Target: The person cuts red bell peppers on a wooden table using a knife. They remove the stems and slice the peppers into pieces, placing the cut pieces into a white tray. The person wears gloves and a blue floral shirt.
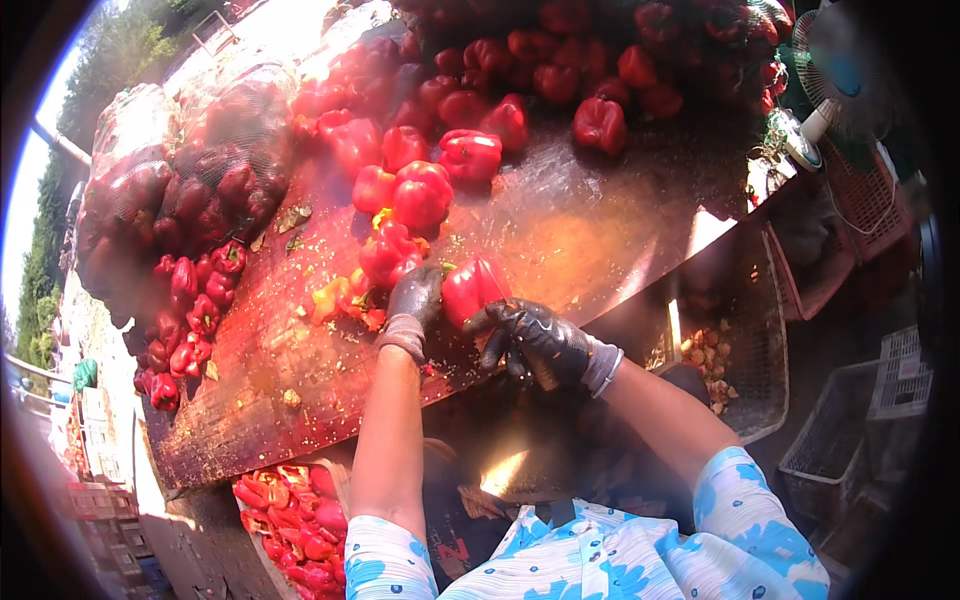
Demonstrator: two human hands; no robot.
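Observation:
A red bell pepper (474, 288) is at the near edge of the table, its green stem towards the left. My left hand (415, 298), in a black glove, is closed against the pepper's stem side; its fingertips are partly hidden. On the other side, my right hand (535, 340), also black-gloved, has its fingers curled round what looks like a knife, whose tan handle (543, 371) shows below the palm. The blade cannot be made out clearly. Just beyond my left hand lie more red peppers (421, 195) and yellow-orange pepper scraps (332, 298).
The reddish table (250, 400) carries a large pepper heap (470, 100) at the far side. Full mesh sacks (225, 160) stand at left. Below the edge are a crate of cut peppers (300, 525), a crate holding pale scraps (708, 360) and a grey crate (832, 425). A fan (835, 60) is far right.

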